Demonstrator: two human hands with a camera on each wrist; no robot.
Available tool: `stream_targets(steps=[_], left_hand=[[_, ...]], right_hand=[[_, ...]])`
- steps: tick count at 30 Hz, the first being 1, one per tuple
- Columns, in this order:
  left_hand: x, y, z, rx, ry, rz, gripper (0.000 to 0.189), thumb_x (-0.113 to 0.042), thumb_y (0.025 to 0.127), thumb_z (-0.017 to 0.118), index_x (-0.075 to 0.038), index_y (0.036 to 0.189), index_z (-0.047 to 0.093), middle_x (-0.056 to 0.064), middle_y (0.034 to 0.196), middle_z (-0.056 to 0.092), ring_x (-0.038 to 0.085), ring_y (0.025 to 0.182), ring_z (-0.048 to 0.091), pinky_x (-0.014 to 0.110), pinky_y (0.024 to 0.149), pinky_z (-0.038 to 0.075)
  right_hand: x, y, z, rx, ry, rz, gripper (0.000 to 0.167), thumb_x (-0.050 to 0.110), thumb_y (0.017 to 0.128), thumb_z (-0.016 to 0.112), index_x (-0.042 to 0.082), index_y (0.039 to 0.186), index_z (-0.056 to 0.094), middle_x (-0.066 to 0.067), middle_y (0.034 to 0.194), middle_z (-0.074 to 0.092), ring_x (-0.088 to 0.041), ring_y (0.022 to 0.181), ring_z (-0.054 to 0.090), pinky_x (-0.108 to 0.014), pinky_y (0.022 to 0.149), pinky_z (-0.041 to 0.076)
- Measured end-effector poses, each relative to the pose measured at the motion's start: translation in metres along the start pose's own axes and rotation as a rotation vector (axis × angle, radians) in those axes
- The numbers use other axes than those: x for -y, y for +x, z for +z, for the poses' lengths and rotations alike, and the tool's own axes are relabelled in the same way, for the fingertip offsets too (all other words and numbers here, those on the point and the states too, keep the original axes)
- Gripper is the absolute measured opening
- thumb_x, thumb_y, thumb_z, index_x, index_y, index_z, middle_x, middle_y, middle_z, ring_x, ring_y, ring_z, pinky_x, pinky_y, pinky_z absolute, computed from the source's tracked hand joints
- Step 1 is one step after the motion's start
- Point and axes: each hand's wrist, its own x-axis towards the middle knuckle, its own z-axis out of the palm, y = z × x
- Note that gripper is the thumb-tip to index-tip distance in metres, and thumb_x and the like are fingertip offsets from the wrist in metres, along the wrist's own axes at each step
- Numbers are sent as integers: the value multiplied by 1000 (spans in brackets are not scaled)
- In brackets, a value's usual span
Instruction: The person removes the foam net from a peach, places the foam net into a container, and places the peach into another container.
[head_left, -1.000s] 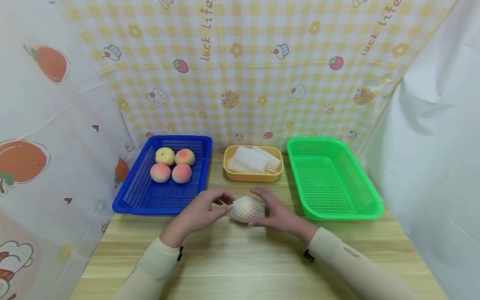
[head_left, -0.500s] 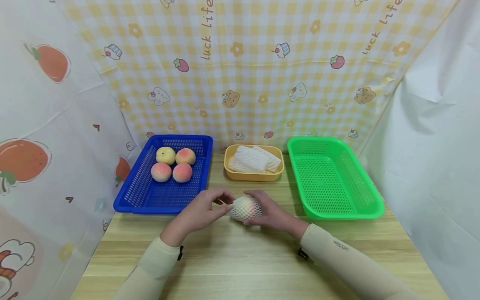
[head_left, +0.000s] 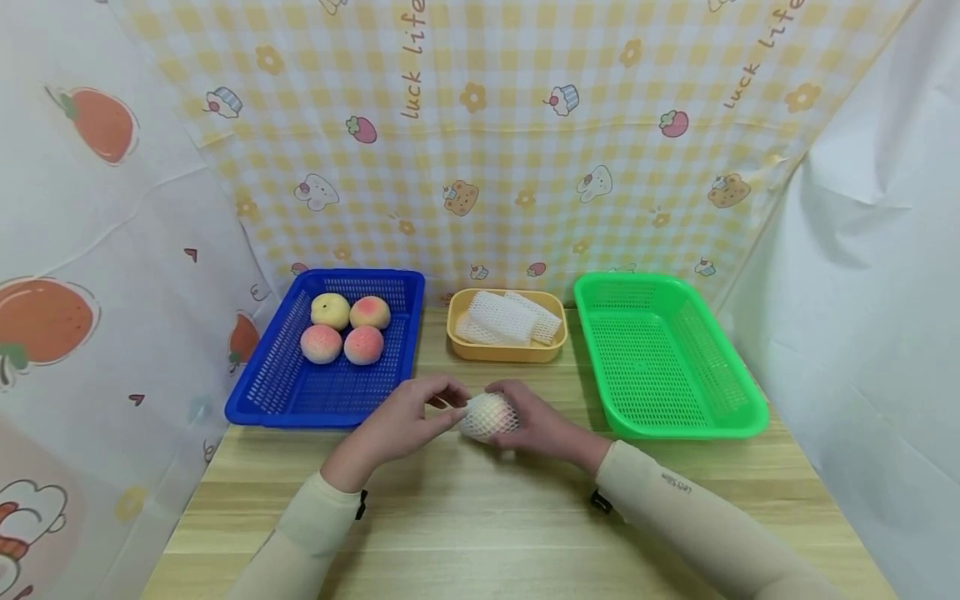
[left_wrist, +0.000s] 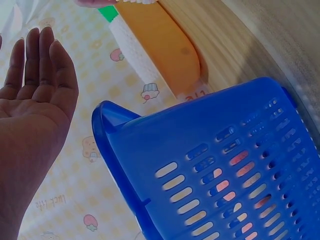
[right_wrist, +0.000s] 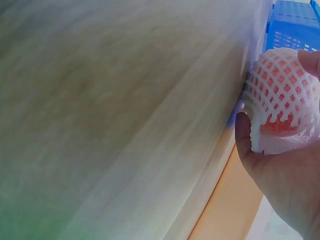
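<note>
A peach (head_left: 487, 416) in a white foam net sleeve sits on the table between both hands. My right hand (head_left: 538, 425) grips it from the right, thumb on the near side and fingers on the far side. Red peach skin shows through the mesh of the foam net (right_wrist: 280, 82) in the right wrist view, where the sleeve's end hangs loose near the palm. On the other side, my left hand (head_left: 416, 419) has its fingertips right at the sleeve's left end. The left wrist view shows the fingers of that hand (left_wrist: 42, 85) mostly straight, nothing in the palm.
A blue basket (head_left: 326, 412) with several bare peaches (head_left: 363, 345) stands on the left. Behind the hands, a small yellow tray (head_left: 506, 353) holds white foam nets (head_left: 502, 317). The green basket (head_left: 641, 367) is at right. A patterned cloth (head_left: 517, 150) hangs behind.
My right hand has moved left and closed around the netted peach, after standing spread beside it. The left hand has hardly moved.
</note>
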Motion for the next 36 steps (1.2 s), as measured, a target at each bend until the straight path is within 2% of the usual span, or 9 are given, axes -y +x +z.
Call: stream_targets(steps=[8, 13, 17, 19, 21, 23, 27, 31, 36], left_hand=[[4, 0, 1, -1, 16, -14, 21, -22, 110, 73, -10, 127, 75, 1, 119, 77, 16, 110, 72, 41, 96, 61], [4, 0, 3, -15, 11, -25, 20, -20, 110, 72, -9, 127, 75, 0, 119, 77, 18, 110, 73, 44, 97, 61], [4, 1, 5, -98, 12, -127, 10, -14, 108, 71, -13, 117, 76, -2, 114, 76, 18, 109, 72, 47, 97, 61], [4, 2, 6, -148, 7, -187, 7, -11, 107, 72, -15, 112, 75, -4, 111, 75, 17, 106, 72, 45, 95, 62], [5, 3, 8, -179, -5, -220, 6, -10, 106, 73, -14, 110, 75, -3, 107, 75, 16, 103, 71, 43, 92, 62], [4, 4, 9, -188, -29, -227, 7, -8, 104, 75, -13, 109, 76, -2, 106, 75, 17, 101, 71, 41, 91, 62], [4, 4, 13, -184, -68, -211, 9, -5, 102, 77, -12, 108, 77, 0, 104, 75, 16, 96, 71, 37, 86, 62], [3, 6, 17, -160, -85, -212, 11, -5, 100, 78, -12, 109, 77, 0, 104, 76, 15, 95, 71, 36, 87, 61], [2, 8, 18, -150, -128, -215, 18, -4, 99, 80, -8, 116, 76, 2, 107, 77, 17, 98, 72, 38, 90, 61]], right_hand=[[5, -5, -1, -22, 36, -8, 81, 13, 83, 94, 10, 152, 50, -12, 145, 55, -25, 128, 60, -46, 109, 53], [13, -8, -6, -46, 24, -26, 83, 13, 84, 93, 9, 154, 49, -13, 147, 55, -28, 131, 59, -49, 110, 54], [22, -12, -13, -75, 30, -29, 84, 16, 86, 94, 11, 156, 49, -12, 149, 56, -30, 134, 59, -53, 112, 53], [27, -13, -17, -89, 30, -51, 84, 15, 86, 95, 10, 157, 49, -12, 150, 56, -31, 136, 58, -54, 113, 52], [32, -14, -21, -101, 21, -89, 84, 15, 86, 95, 8, 156, 50, -13, 149, 56, -32, 135, 58, -54, 113, 51], [36, -15, -24, -111, 13, -124, 82, 16, 86, 95, 7, 155, 51, -12, 147, 56, -31, 134, 58, -54, 111, 52], [42, -15, -28, -118, 13, -144, 82, 16, 86, 96, 12, 154, 51, -7, 145, 56, -26, 131, 58, -48, 109, 54], [46, -16, -29, -121, 5, -153, 83, 16, 85, 97, 18, 154, 51, -3, 144, 54, -22, 130, 58, -45, 108, 54], [51, -17, -30, -125, -17, -187, 83, 18, 85, 98, 18, 154, 51, -3, 144, 54, -22, 129, 58, -45, 108, 54]])
